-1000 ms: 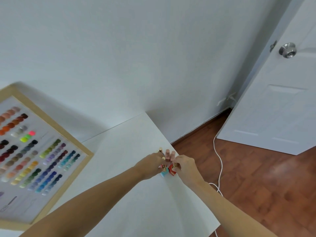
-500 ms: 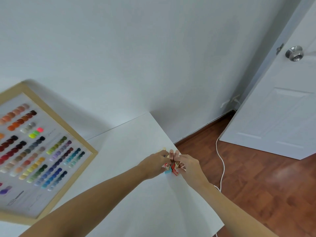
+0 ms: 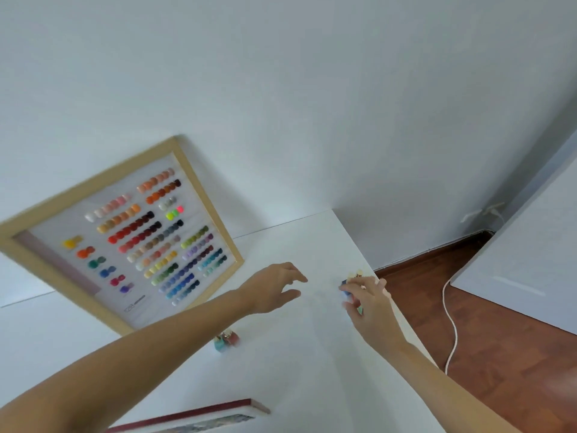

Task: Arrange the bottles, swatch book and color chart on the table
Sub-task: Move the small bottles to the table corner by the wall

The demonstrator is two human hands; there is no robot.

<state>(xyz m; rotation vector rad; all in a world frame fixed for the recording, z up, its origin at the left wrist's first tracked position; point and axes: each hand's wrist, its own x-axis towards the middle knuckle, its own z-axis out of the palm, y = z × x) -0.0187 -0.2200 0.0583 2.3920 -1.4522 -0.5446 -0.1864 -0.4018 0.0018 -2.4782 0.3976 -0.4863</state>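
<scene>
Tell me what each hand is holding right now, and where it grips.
The left hand is open and empty. The right hand closes around a cluster of small coloured bottles, fingers wrapped over their bodies; the exact grip is blurred.

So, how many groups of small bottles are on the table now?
2. One small cluster stands near the left forearm, below the color chart. Another cluster is under the right hand near the table edge; some bottles may be hidden.
</scene>
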